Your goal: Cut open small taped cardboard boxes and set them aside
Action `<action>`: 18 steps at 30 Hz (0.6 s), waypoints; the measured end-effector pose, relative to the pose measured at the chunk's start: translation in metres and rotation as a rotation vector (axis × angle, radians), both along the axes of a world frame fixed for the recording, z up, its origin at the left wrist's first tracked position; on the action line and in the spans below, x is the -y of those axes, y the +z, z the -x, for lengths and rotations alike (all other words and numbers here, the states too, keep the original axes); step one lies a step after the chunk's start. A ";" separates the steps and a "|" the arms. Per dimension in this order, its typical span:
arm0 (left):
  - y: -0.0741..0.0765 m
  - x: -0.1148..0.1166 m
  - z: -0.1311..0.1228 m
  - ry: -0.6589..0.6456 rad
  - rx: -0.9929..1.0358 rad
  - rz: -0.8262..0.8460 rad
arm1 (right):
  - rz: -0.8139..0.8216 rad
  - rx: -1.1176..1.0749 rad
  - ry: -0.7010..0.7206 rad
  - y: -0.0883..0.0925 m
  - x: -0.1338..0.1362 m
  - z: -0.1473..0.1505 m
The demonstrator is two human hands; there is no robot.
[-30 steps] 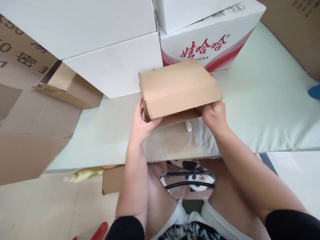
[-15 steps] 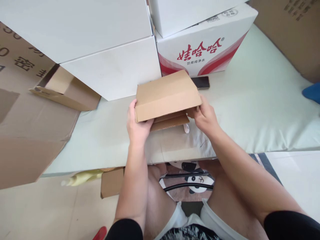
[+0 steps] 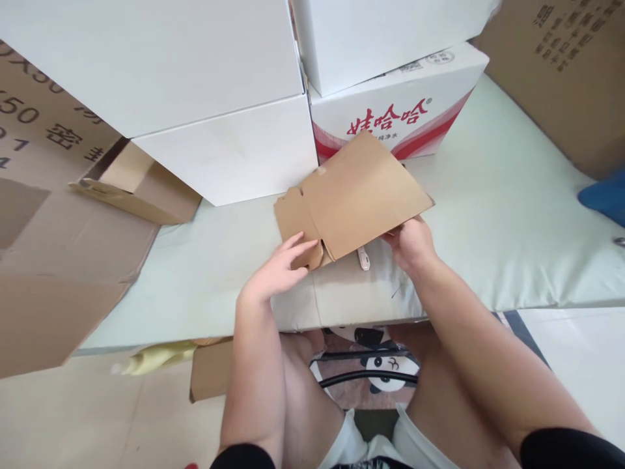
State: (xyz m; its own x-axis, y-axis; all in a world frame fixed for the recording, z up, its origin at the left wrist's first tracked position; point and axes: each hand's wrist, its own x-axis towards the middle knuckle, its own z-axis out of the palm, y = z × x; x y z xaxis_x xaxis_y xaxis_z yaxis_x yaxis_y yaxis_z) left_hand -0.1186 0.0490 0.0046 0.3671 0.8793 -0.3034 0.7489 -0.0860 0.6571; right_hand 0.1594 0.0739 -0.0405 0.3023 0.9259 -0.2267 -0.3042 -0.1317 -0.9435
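A brown cardboard box (image 3: 366, 195), tilted, is held above the pale green cloth surface. My right hand (image 3: 413, 246) grips its lower right edge, with the fingertips hidden beneath it. At its left end, a notched flap lies out flat. My left hand (image 3: 283, 266) has its fingers spread at this flap, the fingertips touching or just over it. A small white object (image 3: 364, 258) lies on the cloth under the box's lower edge.
White boxes (image 3: 229, 150) stand behind on the left. A white carton with red lettering (image 3: 439, 130) is at the back, under another white box. Large brown cartons flank both sides (image 3: 63, 260). Something blue (image 3: 605, 197) is at the right edge.
The cardboard box has turned and tilted, and its left end flap now shows spread out. My left hand has let go of the box's left side and opened. My right hand still holds on.
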 end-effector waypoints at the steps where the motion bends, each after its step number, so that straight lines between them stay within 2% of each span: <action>1: -0.001 0.000 0.000 0.006 -0.017 0.005 | -0.027 -0.034 -0.051 0.002 0.000 -0.003; 5: -0.001 0.000 0.000 0.037 -0.040 0.029 | -0.090 -0.133 -0.175 0.014 -0.002 -0.023; 7: -0.003 0.000 0.001 0.041 -0.016 0.026 | -0.021 -0.015 -0.159 0.020 -0.002 -0.031; 9: -0.008 -0.001 0.002 0.084 0.043 -0.025 | 0.073 0.162 -0.056 0.023 0.000 -0.036; 11: -0.016 -0.005 0.004 0.245 0.126 -0.113 | 0.107 0.252 0.114 0.024 0.002 -0.037; 13: -0.023 -0.012 0.006 0.536 0.238 -0.179 | 0.049 0.213 0.236 0.024 0.005 -0.035; 15: -0.027 -0.019 0.009 0.818 0.427 -0.207 | -0.079 0.134 0.295 0.027 0.008 -0.035; 16: -0.028 -0.022 0.011 0.896 0.548 -0.217 | -0.143 0.103 0.320 0.029 0.009 -0.036; 18: -0.026 -0.026 0.014 0.914 0.766 -0.280 | -0.207 0.103 0.411 0.034 0.013 -0.038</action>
